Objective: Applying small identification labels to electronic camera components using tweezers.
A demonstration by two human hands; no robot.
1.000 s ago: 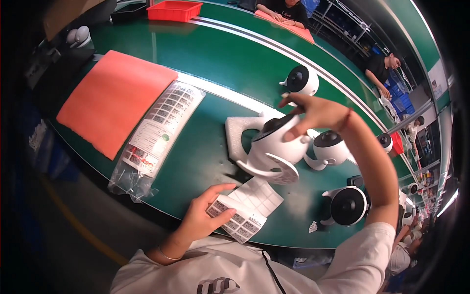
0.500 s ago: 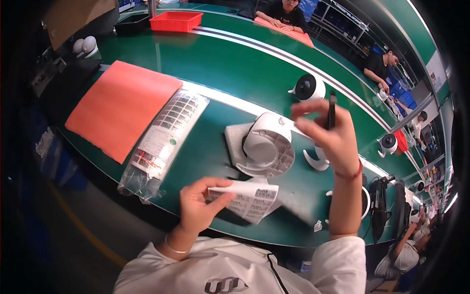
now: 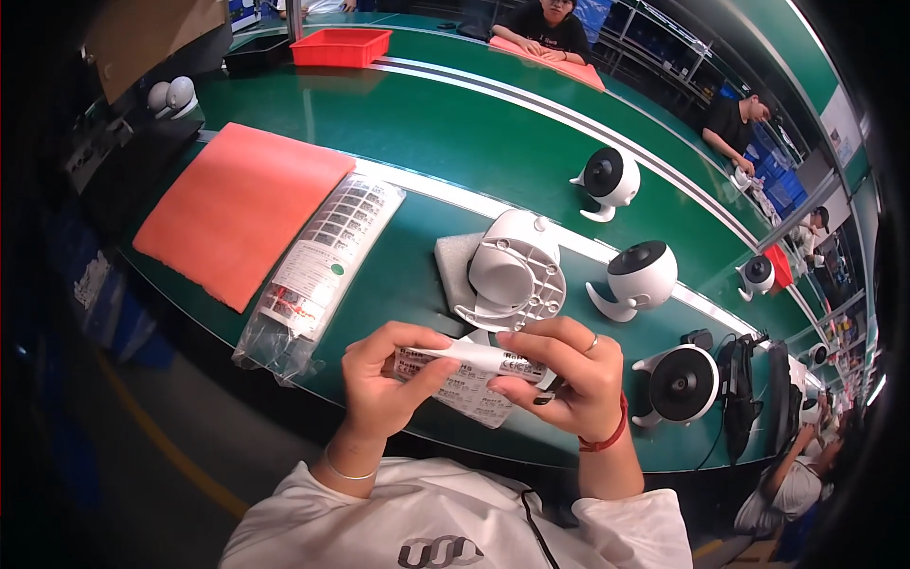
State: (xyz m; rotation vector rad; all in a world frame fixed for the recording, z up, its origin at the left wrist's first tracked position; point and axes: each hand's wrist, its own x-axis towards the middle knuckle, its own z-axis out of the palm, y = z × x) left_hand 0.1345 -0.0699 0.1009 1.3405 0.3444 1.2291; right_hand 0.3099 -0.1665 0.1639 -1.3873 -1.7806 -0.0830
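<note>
Both hands are at a white sheet of printed labels, curled along its upper edge. My left hand pinches its left end between thumb and fingers. The right end is gripped by my right hand, where a small part of a slim black tool shows by the thumb; most of it is hidden. Just beyond the sheet, a white camera lies tipped over, its ribbed base turned toward me. It rests against a pale foam block.
More white ball-shaped cameras stand to the right and on the green line beyond. A bagged roll of labels and an orange foam sheet lie left. A red tray stands far left. Several people work nearby.
My right hand has come down and left from above the cameras to the label sheet and closed on its right end. The left hand has stayed in nearly the same place.
</note>
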